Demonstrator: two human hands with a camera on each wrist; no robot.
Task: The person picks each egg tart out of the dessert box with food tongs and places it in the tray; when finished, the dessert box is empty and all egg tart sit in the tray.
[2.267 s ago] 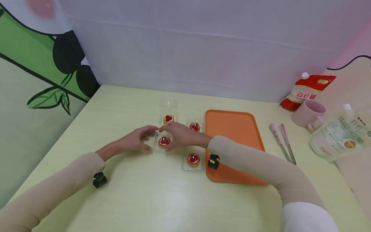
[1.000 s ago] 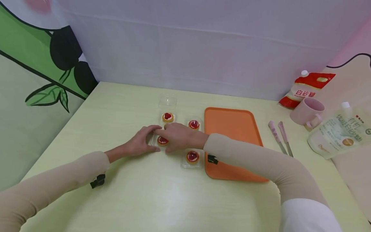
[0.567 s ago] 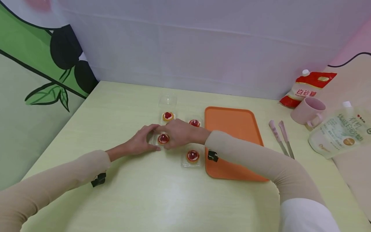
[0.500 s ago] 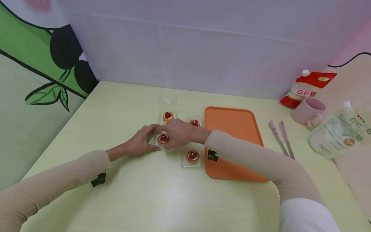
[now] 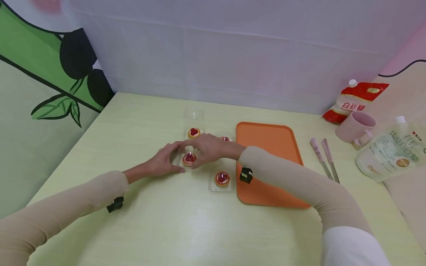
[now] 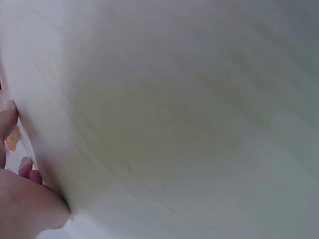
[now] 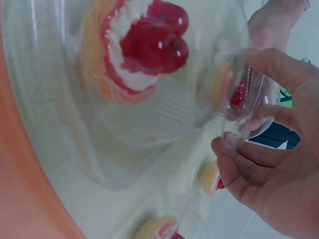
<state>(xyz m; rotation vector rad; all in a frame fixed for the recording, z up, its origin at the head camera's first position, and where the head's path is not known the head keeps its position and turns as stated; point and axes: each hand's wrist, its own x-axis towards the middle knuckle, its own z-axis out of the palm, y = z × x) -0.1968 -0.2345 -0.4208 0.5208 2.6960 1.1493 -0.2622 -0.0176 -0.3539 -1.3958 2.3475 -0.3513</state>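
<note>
A clear plastic tart box (image 7: 255, 97) stands on the table between my two hands, lid over a small cherry tart (image 5: 189, 159). In the head view, my left hand (image 5: 163, 161) grips the box's left side, thumb at the front and index finger at the back. The right hand (image 5: 210, 147) holds the opposite side, its fingertips at the box's rim (image 7: 229, 142) in the right wrist view. Both index fingers meet near the back edge. The left wrist view shows mostly bare tabletop, with part of the left hand (image 6: 25, 204) at its left edge.
Boxed tarts stand to the front right (image 5: 222, 178) and back right (image 5: 225, 139). Behind is a tart (image 5: 193, 132) in a box with its lid (image 5: 193, 115) folded back. An orange tray (image 5: 266, 135), two pink-handled knives (image 5: 327, 153), a pink mug (image 5: 354, 127) and sugar bags (image 5: 386, 151) stand right.
Since the earliest frame, my left hand has moved right and closed round the box. In the last half second the right hand has shifted slightly back and right, its fingers spreading.
</note>
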